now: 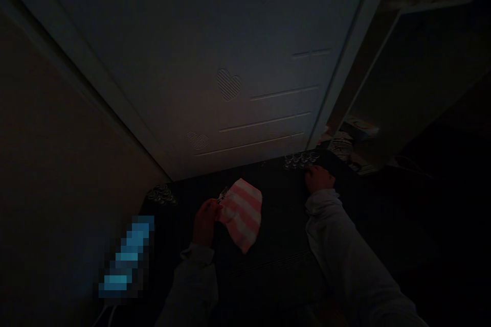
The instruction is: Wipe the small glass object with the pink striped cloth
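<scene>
My left hand (207, 217) is closed on the corner of a pink-and-white striped cloth (245, 214), which hangs to its right above the dark table. Beside those fingers a small shiny piece (223, 194) shows; it is too dim to name. At the table's back right, my right hand (319, 179) has its fingers curled down beside a row of small clear glasses (299, 160). Whether it grips one of them is hidden in the dark. A second cluster of similar small glasses (161, 194) stands at the back left corner.
The dark table (276, 235) meets a pale panel (249, 41) with embossed hearts and lines. A pixelated bright blue device (128, 258) with a white cable sits at the left. Shelving with assorted items (356, 127) stands at the right. The light is very low.
</scene>
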A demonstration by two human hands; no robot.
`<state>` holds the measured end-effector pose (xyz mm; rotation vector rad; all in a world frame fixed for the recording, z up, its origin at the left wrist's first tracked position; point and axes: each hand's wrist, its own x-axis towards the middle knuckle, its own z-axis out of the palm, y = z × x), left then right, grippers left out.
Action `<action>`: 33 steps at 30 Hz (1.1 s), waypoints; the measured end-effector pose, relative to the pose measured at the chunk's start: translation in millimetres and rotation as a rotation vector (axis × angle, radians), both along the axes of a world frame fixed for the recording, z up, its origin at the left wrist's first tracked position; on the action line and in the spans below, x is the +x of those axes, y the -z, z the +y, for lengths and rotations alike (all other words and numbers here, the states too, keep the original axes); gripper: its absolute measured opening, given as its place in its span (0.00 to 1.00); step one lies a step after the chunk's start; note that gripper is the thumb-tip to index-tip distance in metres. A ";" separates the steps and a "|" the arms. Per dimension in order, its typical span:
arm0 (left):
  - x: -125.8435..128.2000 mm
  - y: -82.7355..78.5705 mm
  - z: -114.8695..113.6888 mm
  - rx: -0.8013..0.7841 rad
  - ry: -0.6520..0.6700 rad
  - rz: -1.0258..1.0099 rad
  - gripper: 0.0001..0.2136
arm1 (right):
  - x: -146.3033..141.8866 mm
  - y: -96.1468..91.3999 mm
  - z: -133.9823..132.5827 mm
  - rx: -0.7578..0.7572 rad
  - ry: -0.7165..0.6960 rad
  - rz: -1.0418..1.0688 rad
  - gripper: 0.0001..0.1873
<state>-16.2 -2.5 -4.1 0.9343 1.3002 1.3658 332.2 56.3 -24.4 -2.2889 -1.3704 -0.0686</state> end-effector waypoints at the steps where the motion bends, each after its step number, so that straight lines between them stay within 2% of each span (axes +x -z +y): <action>1: 0.3 -0.9 -0.3 -0.001 0.005 0.002 0.16 | -0.3 0.6 0.1 0.004 -0.004 0.002 0.17; 10: -0.5 5.1 0.7 0.004 0.001 -0.058 0.16 | -0.7 2.6 3.4 -0.067 -0.003 -0.013 0.17; 24: 0.9 -1.0 -1.2 -0.002 -0.002 -0.021 0.15 | -2.0 0.7 3.5 -0.020 -0.017 -0.028 0.16; 33: 1.9 0.7 -1.6 0.006 -0.008 -0.024 0.16 | -20.5 -6.4 -1.8 -0.061 -0.150 -0.104 0.16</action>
